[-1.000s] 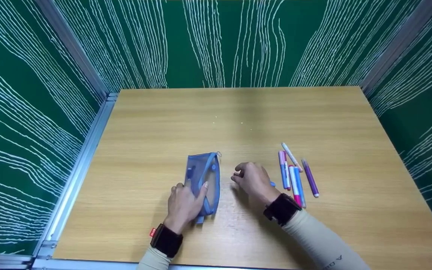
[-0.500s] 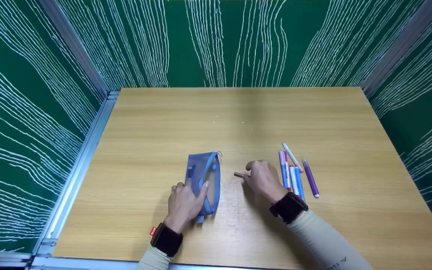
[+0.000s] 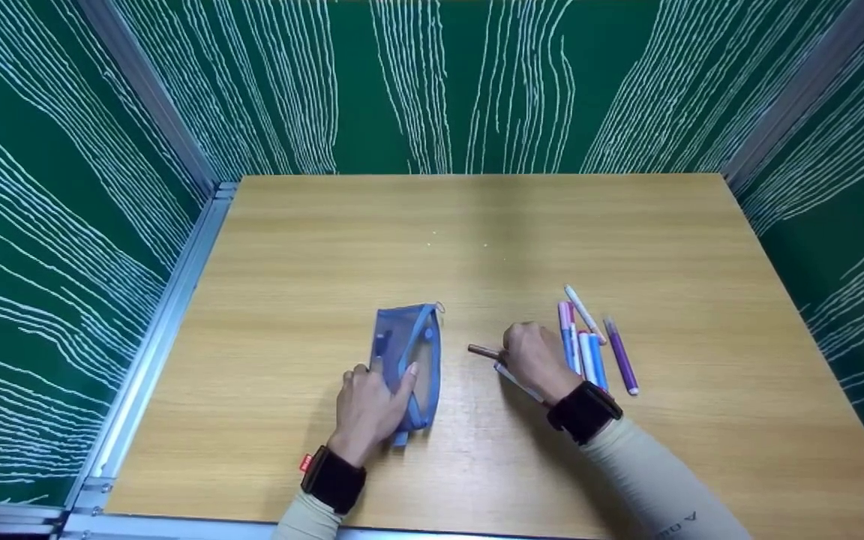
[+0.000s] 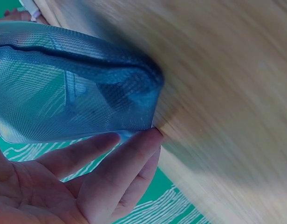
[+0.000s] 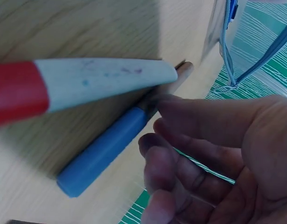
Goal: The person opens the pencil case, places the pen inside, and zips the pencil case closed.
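Now, left fingers (image 4: 113, 175) on pouch (image 4: 36, 116), right fingers (image 5: 157, 168) at brown-tipped marker (image 5: 104, 151)

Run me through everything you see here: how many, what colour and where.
Pouch: one, blue mesh, on the table, left hand on it
Brown-and-blue marker: one, at the right hand's fingers, grip unclear
Red-and-white marker: one, partly hidden by the right hand
Pink-and-blue marker: one, right of the right hand
Whitish markers: at least two, pinkish parts, same group
Blue marker: one, same group
Purple marker: one, rightmost
Specks: a few, white, mid-table
Table: one, light wood, beneath everything
Walls: three, green, white lines, around the table
Frame: one, grey, along the walls
Wristbands: two, black, on the wrists
Sleeves: two, beige, on the forearms
Left hand: one, on the pouch
Right hand: one, among the markers
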Demonstrator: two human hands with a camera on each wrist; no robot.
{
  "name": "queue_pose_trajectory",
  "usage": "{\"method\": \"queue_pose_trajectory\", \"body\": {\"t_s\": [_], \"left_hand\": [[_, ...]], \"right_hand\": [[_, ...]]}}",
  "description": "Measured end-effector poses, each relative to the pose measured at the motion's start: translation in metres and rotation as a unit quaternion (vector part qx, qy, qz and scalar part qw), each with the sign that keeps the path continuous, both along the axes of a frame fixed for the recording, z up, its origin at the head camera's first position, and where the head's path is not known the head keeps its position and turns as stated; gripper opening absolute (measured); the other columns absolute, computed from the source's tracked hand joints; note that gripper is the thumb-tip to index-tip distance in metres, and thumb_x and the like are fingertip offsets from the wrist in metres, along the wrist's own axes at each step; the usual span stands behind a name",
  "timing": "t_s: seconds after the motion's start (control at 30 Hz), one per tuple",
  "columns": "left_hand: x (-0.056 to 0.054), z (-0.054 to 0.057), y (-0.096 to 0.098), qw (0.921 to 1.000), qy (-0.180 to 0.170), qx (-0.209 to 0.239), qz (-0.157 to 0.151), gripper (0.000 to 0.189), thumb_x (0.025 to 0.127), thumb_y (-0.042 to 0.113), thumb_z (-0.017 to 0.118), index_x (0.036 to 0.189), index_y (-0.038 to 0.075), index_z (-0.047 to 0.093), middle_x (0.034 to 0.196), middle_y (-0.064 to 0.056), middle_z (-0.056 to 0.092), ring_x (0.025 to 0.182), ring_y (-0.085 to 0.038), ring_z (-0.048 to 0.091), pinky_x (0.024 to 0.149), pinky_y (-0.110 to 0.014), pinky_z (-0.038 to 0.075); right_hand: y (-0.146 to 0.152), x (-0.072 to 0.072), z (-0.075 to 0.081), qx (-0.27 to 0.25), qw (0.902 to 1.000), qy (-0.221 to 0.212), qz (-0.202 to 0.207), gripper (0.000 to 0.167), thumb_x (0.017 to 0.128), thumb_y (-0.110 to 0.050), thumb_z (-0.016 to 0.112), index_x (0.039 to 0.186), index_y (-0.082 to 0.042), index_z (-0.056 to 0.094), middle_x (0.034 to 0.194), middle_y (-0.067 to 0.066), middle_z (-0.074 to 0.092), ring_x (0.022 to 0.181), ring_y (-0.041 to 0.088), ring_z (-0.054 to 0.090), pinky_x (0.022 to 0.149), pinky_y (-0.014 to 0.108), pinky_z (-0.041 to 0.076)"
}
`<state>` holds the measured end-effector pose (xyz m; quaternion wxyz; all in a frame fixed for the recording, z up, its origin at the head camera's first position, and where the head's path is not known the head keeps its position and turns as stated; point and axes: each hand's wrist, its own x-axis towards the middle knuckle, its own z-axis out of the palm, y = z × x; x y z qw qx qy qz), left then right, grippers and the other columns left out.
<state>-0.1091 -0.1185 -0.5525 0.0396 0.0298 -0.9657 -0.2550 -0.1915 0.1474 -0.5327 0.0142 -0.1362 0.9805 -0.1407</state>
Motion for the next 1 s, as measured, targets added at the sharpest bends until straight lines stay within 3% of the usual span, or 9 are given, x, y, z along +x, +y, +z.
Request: {"method": "queue_pose_trajectory", "body": {"t_s": [0.17,0.47,0.83,1.0], "left_hand": [[0.0,-0.001,0.0,0.9999,0.01,0.002,0.0,0.081,0.099,0.066,0.048,0.126,-0.009,0.065,0.101,-0.026,0.066,0.093,-0.039,0.063,0.074,-0.052,0.054],[0.0,-0.001,0.001,1.0,-0.003,0.002,0.003,0.079,0.099,0.067,0.047,0.121,-0.006,0.067,0.095,-0.022,0.063,0.087,-0.035,0.061,0.072,-0.048,0.052],[0.0,0.0,0.001,0.9999,-0.015,0.001,0.005,0.081,0.1,0.065,0.047,0.131,-0.008,0.063,0.105,-0.027,0.065,0.095,-0.038,0.062,0.078,-0.051,0.053],[0.0,0.002,0.002,0.9998,-0.017,-0.005,0.003,0.083,0.1,0.066,0.046,0.133,-0.009,0.061,0.108,-0.029,0.065,0.098,-0.04,0.062,0.08,-0.051,0.053]], "right_hand": [[0.001,-0.002,-0.003,0.037,0.9992,0.011,0.012,0.03,0.075,-0.011,0.082,0.058,-0.012,0.058,0.061,0.006,0.058,0.054,0.027,0.057,0.051,0.046,0.049],[-0.001,-0.002,-0.005,0.066,0.9976,0.009,0.02,0.031,0.08,-0.009,0.078,0.061,-0.01,0.054,0.063,0.009,0.058,0.051,0.025,0.054,0.046,0.042,0.047],[-0.003,0.0,-0.001,0.058,0.9981,0.002,0.023,0.023,0.082,-0.007,0.075,0.066,-0.007,0.058,0.069,0.012,0.063,0.057,0.028,0.058,0.055,0.045,0.053],[-0.006,0.001,0.005,0.041,0.9988,0.014,0.022,0.026,0.081,0.0,0.066,0.061,-0.01,0.053,0.065,0.01,0.06,0.055,0.027,0.056,0.055,0.046,0.053]]}}
